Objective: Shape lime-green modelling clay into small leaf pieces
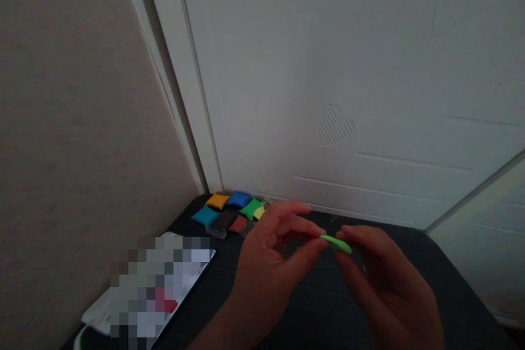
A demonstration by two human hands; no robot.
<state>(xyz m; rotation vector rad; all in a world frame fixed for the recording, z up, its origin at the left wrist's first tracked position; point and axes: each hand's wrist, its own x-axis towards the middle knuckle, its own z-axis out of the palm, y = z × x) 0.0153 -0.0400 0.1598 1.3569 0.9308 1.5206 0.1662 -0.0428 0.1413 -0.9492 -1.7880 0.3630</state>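
A small flattened piece of bright green modelling clay (337, 244) is held above the dark table. My left hand (274, 260) pinches its left end between thumb and forefinger, the other fingers loosely curled. At the right end, the thumb and fingers of my right hand (385, 279) close on the same piece. Behind my left hand lie several small coloured packets, among them an orange packet (217, 200), a blue packet (239, 199) and a green packet (251, 208). My left hand hides part of that group.
The black table (320, 311) stands against a white panel (262, 76) with embossed hearts. At the left edge lies a flat device with a blurred screen (164, 290), a white cable (80, 336) near it. A beige wall (82, 120) closes off the left side.
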